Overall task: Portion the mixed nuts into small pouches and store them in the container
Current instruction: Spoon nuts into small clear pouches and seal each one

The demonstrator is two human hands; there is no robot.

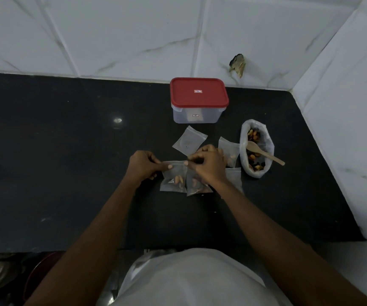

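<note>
The left hand (143,165) and right hand (208,165) are both pinching the top edge of a small clear pouch (174,181) holding a few nuts, over the black counter (67,162). The red-lidded container (196,111) is standing closed behind it, near the white tiled wall (111,34).

Counter (56,162) left open; container (198,102), nut bag (256,149), wall block right/back.
</note>
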